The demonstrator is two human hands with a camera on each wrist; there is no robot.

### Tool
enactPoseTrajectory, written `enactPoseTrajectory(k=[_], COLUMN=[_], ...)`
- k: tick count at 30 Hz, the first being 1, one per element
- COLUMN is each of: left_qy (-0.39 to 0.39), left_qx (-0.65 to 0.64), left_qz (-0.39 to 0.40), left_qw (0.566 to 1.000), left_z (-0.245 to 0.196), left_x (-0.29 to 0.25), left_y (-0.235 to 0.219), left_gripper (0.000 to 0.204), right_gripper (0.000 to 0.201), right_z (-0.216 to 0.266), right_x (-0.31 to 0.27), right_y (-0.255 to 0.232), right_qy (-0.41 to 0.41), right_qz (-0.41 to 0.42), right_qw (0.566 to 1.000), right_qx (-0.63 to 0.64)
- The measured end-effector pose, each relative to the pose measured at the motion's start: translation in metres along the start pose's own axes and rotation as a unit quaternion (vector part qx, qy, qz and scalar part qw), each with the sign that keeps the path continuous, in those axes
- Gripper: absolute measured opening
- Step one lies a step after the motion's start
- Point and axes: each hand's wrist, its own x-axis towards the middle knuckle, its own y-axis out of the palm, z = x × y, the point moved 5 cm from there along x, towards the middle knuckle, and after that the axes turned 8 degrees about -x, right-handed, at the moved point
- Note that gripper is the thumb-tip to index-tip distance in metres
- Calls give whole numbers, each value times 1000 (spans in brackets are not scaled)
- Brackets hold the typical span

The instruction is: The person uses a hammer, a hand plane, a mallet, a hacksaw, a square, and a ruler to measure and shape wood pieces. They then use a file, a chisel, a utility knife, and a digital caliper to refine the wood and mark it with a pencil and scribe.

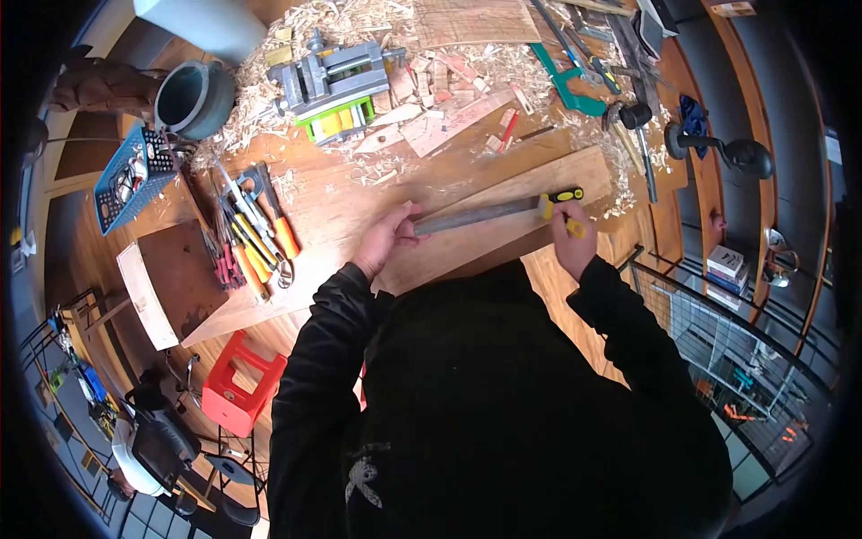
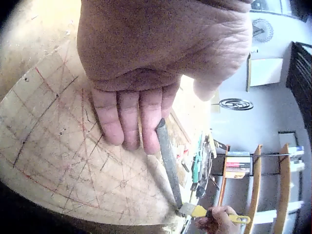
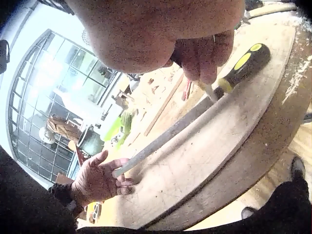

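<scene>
A steel file [image 1: 480, 218] with a black-and-yellow handle [image 3: 251, 61] extends over a pale wooden board [image 1: 449, 256]. My left hand [image 1: 384, 241] is at its far end; in the left wrist view the tip lies against nearly straight fingers [image 2: 151, 124], with the thumb held off. With my right hand [image 1: 576, 238] I grip a small yellow-handled brush [image 2: 196, 211]. Its head is right at the file's blade, near the handle. Red and dark grid lines cover the board's face in the left wrist view, and one edge is curved.
A grey vise [image 1: 332, 76] stands among wood shavings at the back. Chisels and other tools [image 1: 247, 229] lie left, near a blue basket [image 1: 135, 180]. A green-handled tool [image 1: 570, 85] and a mallet [image 1: 635, 115] lie back right. A red stool [image 1: 241, 386] stands below the table.
</scene>
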Motion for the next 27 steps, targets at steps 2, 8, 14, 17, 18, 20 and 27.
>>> enactPoseTrajectory(k=[2,8,14,17,18,20,27], left_qy=[4,31,-1,-15,-14,23,35], left_qx=[-16,34,-11,-2,-3,24,70], left_qz=[-13,-56,-34,-41,-42,-44,-45], left_qw=[1000,997,999,999,999,998,996], left_z=[-1,4,4,4,5,3,19], left_x=[-3,-1,0,0,0,-2,-1], left_y=[4,1,6,8,10,16,14], left_gripper=[51,49,49,42,42,30,23], right_gripper=[4,12,10,6,6,8,14], right_z=[7,126,35,-42,-66,-62,-6], right_x=[-5,-22,-2,4,9,14,41], right_y=[26,102,57,3,-10,-31,12], right_qy=[5,-150,-31,2,3,82,69], right_qz=[87,303,214,39,21,12,112], right_qw=[994,902,966,997,995,979,954], right_qx=[59,269,142,68,99,187,268])
